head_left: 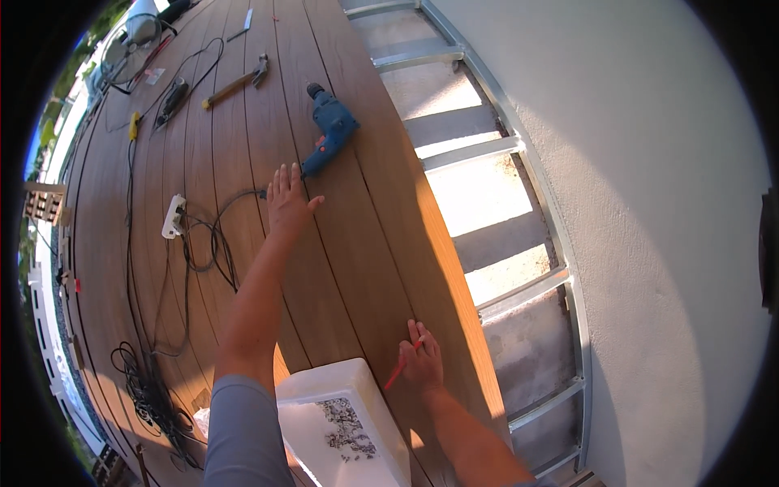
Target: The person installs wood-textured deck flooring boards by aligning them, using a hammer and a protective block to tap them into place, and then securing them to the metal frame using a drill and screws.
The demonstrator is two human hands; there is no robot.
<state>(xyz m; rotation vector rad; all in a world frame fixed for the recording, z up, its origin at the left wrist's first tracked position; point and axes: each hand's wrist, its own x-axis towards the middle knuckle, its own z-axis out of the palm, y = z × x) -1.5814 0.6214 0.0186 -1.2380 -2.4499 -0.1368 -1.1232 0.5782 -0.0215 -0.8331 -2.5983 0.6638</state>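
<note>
My left hand [290,203] reaches forward over the wooden deck boards [341,252], fingers stretched out and holding nothing. Just beyond its fingertips lies a blue corded power drill [333,130], its chuck pointing away from me. Closer in, at the right, my right hand [422,357] is closed round a thin red pencil [395,377] and rests low by the boards. Between my forearms stands a white foam box [345,373] with many small dark screws [350,430] inside.
A hammer [237,83] and a dark corded tool [171,101] lie farther off. A white power strip [174,217] and tangled black cables [150,390] spread at the left. Beyond the deck's right edge, a metal frame [503,300] with crossbars runs along a pale wall [649,243].
</note>
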